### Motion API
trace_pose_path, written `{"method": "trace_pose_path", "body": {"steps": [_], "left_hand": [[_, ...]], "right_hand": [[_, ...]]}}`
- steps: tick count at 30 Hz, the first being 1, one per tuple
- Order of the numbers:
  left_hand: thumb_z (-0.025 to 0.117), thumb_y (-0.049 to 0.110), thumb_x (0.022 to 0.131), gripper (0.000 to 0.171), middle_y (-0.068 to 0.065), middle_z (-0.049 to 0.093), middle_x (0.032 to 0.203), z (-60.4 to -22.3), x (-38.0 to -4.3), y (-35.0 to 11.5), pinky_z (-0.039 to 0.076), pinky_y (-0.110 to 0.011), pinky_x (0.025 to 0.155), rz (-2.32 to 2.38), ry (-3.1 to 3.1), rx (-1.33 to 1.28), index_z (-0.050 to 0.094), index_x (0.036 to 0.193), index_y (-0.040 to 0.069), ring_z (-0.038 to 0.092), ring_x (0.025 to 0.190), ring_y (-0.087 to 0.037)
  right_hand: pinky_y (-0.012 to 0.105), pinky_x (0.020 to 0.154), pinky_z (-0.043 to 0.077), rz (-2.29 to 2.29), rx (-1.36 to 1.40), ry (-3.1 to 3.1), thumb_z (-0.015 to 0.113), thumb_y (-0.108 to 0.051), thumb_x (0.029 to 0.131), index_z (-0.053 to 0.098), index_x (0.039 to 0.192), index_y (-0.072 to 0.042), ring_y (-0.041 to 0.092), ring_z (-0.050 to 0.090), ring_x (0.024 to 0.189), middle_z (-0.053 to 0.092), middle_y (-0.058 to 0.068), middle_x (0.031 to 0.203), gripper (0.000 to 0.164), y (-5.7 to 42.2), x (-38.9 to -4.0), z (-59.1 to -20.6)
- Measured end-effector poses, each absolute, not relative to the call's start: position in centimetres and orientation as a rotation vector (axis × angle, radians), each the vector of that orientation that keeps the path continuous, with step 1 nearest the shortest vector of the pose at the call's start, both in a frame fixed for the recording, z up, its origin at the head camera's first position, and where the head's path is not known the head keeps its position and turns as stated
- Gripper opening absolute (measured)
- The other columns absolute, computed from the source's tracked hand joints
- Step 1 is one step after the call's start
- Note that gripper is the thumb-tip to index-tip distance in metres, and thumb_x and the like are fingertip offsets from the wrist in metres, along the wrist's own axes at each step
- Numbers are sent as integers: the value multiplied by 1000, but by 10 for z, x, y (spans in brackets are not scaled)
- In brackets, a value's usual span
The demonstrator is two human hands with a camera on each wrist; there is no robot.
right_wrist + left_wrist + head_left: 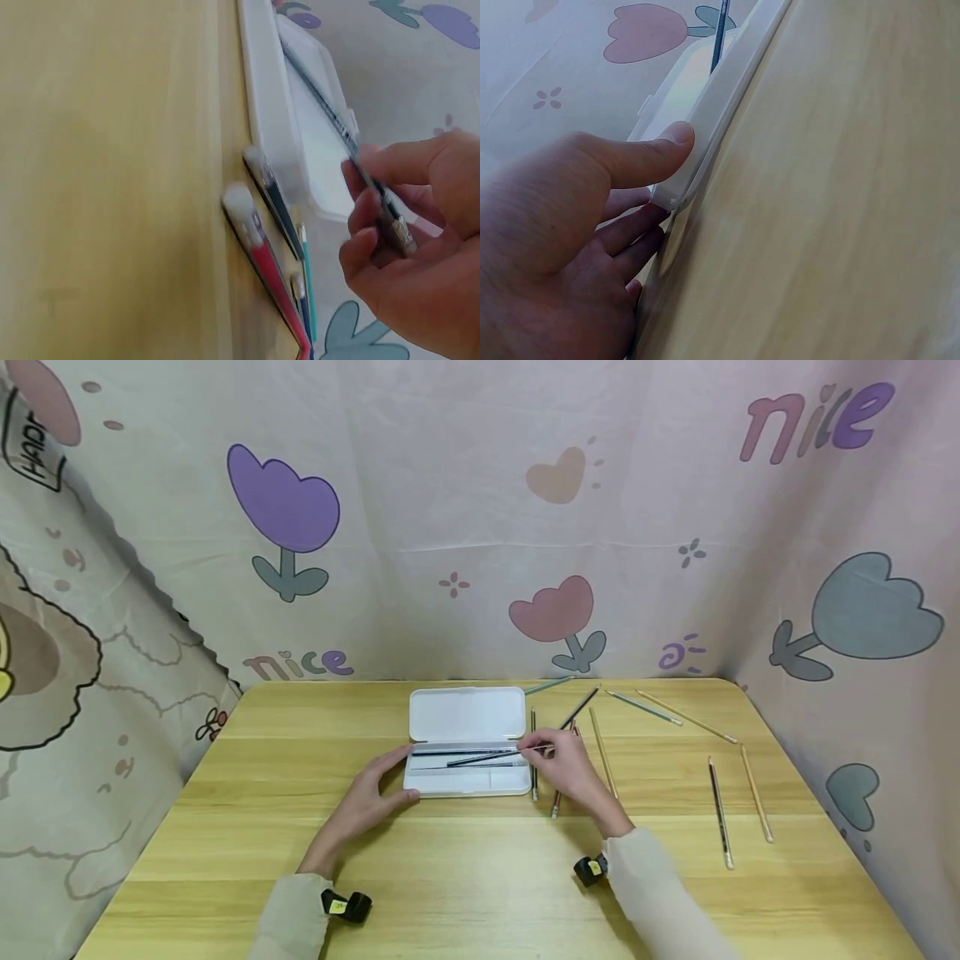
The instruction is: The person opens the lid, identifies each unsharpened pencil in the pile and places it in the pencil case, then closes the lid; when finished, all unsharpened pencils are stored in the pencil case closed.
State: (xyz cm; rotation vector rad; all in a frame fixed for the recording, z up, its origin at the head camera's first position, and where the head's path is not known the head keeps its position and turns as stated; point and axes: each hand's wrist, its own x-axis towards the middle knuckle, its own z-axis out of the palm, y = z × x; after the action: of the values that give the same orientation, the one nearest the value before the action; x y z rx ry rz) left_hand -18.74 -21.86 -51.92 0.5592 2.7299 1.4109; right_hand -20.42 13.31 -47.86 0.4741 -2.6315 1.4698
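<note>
A white pencil case (450,785) lies on the table with its lid (467,714) raised at the back. My left hand (363,797) grips its left end; in the left wrist view the thumb (676,139) presses the front wall and the fingers reach round the corner. Between the thumb and fingers of my right hand (567,766) is a dark pencil (319,97), slanting over the tray with its far end toward the left. Its metal-banded end sticks out behind my fingers in the right wrist view. Under it, a dark pencil (442,752) lies along the tray.
Beside the case lie a black pencil (534,781) and a red pencil (557,802), partly under my right hand. A teal pencil (551,685) rests behind. Farther right are yellow pencils (756,793), a blue pencil (645,707) and another black pencil (720,814). Patterned cloth (420,527) hangs around the table.
</note>
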Motion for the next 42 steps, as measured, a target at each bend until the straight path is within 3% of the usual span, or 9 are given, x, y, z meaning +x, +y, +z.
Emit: {"method": "trace_pose_path", "body": {"steps": [5, 8, 16, 20, 26, 42], "left_hand": [[82, 27, 89, 80, -19, 41, 159, -521, -187, -219, 23, -65, 119, 1406, 2730, 561, 43, 156, 8, 34, 146, -45], [82, 26, 89, 80, -19, 41, 159, -521, -188, -219, 23, -65, 119, 1412, 2730, 561, 43, 156, 8, 34, 146, -45], [82, 27, 89, 80, -19, 41, 159, -520, -188, -219, 22, -66, 119, 1413, 2732, 565, 43, 156, 9, 34, 146, -45], [82, 27, 89, 80, -19, 40, 160, -521, -188, -219, 22, -66, 119, 1411, 2734, 559, 43, 156, 9, 33, 146, -45], [81, 28, 89, 80, -18, 40, 160, -521, -188, -219, 23, -66, 118, 1403, 2731, 553, 42, 157, 10, 33, 147, -45], [81, 27, 89, 79, -18, 39, 160, -520, -188, -219, 22, -66, 119, 1418, 2722, 558, 43, 156, 9, 32, 147, -44]], "right_hand": [[23, 66, 56, 1446, 459, -2643, 61, 13, 91, 78, 104, -1, 19, 62, 82, 66, 12, 111, 26, 120, -205, -480], [25, 72, 59, 1431, 447, -2649, 65, 12, 91, 79, 103, -1, 22, 67, 87, 68, 12, 109, 22, 114, -206, -478], [25, 63, 57, 1380, 409, -2670, 75, 5, 89, 80, 94, -5, 14, 68, 77, 77, 5, 97, 12, 100, -212, -482], [28, 67, 58, 1368, 420, -2664, 77, 4, 88, 81, 91, -6, 15, 69, 80, 77, 4, 94, 12, 95, -214, -485], [33, 75, 61, 1383, 423, -2682, 77, 4, 88, 80, 89, -5, 19, 71, 85, 77, 5, 93, 10, 90, -215, -489], [33, 76, 60, 1431, 403, -2647, 74, 4, 91, 78, 97, -2, 18, 69, 84, 76, 6, 93, 10, 91, -212, -487]]}}
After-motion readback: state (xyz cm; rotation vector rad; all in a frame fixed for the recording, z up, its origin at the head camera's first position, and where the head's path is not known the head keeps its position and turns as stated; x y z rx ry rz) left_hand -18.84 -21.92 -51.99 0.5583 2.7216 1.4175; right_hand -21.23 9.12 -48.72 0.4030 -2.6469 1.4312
